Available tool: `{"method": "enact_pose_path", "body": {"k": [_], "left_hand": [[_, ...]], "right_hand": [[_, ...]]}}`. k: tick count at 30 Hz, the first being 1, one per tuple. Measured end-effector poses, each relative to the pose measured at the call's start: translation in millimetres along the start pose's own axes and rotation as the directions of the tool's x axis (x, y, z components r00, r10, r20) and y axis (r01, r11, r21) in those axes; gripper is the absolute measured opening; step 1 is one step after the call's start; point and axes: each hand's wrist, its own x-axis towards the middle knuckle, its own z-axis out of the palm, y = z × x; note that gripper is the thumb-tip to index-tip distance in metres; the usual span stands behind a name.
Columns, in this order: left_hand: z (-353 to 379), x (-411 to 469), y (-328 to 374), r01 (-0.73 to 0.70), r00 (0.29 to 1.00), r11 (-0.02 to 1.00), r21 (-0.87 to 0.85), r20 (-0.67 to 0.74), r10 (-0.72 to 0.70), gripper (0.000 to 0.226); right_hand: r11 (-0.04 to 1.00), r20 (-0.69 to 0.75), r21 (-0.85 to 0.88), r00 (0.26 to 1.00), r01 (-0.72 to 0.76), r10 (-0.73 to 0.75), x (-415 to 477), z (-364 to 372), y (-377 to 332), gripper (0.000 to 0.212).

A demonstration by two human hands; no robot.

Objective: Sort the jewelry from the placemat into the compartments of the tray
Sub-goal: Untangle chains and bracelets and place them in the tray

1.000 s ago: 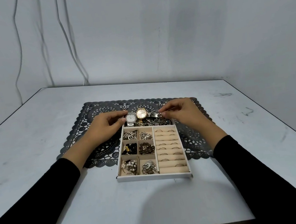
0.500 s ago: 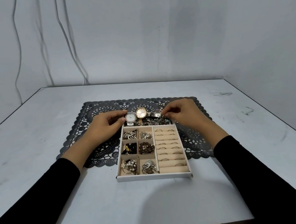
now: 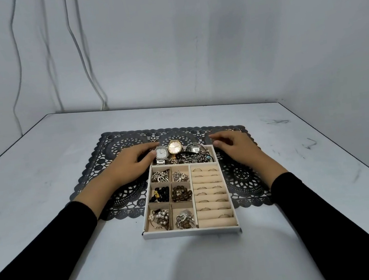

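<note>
Tray (image 3: pixel 190 231): far part on lace placemat (image 3: pixel 118 146); compartments filled, watches (image 3: pixel 174 147) in the far one.
Left hand (image 3: pixel 133 165): fingers relaxed, empty, beside tray's far left corner.
Right hand (image 3: pixel 233 147): fingers loose, empty, beside far right corner.

Black lace placemat (image 3: pixel 118 146), white tray (image 3: pixel 190 230), gold watch (image 3: pixel 175 147).

I see the white tray (image 3: pixel 192 231) lying partly on the black lace placemat (image 3: pixel 118 146); the left hand (image 3: pixel 132 163) rests at its far left corner, thumb by the silver watch (image 3: pixel 160 152); the right hand (image 3: pixel 236 147) sits loose-fingered beside the far right corner.
</note>
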Motion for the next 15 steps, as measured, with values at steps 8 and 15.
{"method": "enact_pose_path", "body": {"k": [8,15], "left_hand": [[-2.3,2.1,-4.3,0.0,0.998,0.998,0.068,0.056,-0.004,0.046],[2.9,-8.5,-3.6,0.031,0.997,0.998,0.054,0.062,-0.034,0.048]], "right_hand": [[0.997,0.135,0.08,0.991,0.009,-0.019,-3.9,-8.0,3.2,0.024],[0.995,0.126,0.096,0.992,-0.022,0.01,-15.3,-6.2,0.4,0.03]]}}
